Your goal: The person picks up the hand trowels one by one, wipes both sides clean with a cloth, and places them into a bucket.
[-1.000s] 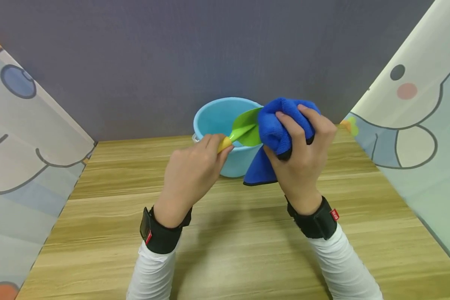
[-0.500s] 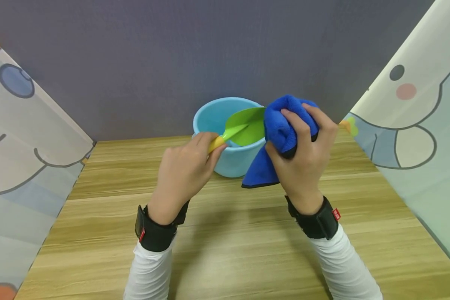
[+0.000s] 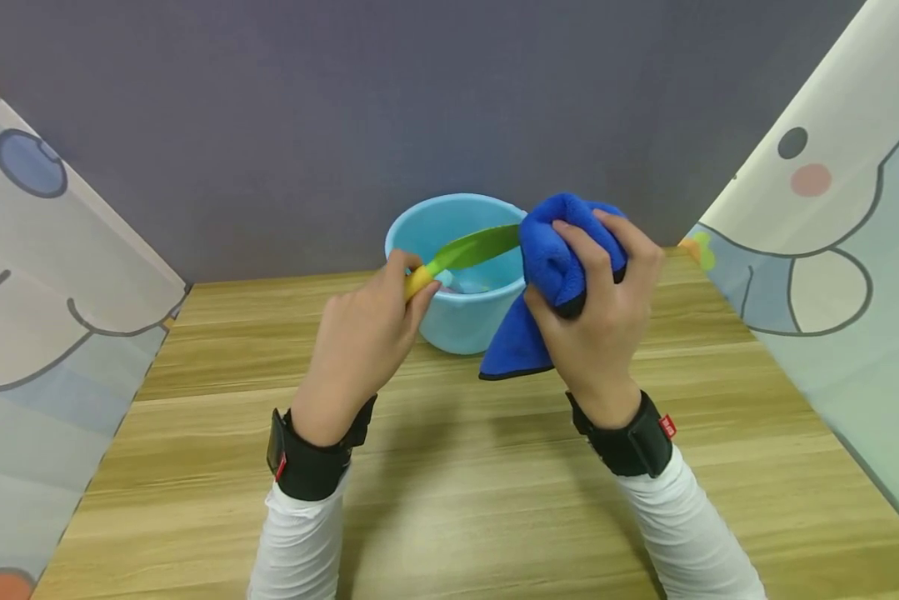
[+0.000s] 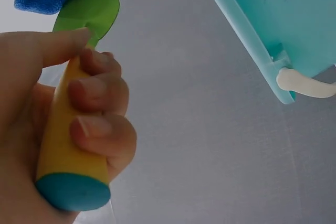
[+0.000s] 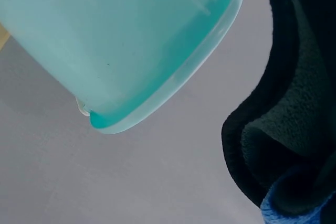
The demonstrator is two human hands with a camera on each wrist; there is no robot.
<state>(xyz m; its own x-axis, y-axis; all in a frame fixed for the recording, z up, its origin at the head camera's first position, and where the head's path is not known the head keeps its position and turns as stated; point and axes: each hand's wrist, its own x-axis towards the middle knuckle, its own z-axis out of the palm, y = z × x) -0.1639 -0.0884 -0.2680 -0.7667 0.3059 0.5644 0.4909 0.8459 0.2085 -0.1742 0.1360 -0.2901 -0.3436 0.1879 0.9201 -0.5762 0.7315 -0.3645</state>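
In the head view my left hand (image 3: 362,325) grips the yellow handle of a garden trowel (image 3: 479,247). Its green blade is seen nearly edge-on above the light blue bucket (image 3: 460,327). The left wrist view shows fingers curled round the handle (image 4: 73,135), which ends in teal, with the thumb near the blade (image 4: 94,9). My right hand (image 3: 602,312) holds a bunched blue cloth (image 3: 561,246) with dark edging, and the blade's tip meets the cloth or passes behind it. One corner of the cloth hangs down. In the right wrist view the cloth (image 5: 294,103) appears dark.
The bucket stands at the back of the wooden table (image 3: 449,517), close to a grey wall (image 3: 307,133). Something small, partly hidden, lies inside it. Cartoon-printed panels (image 3: 67,275) flank the table on both sides. A pale handle (image 4: 304,83) is fixed at the bucket's rim.
My left hand has shifted left with the trowel, and the blade has turned from its broad face to nearly edge-on. The right hand and cloth moved slightly right, then back left.
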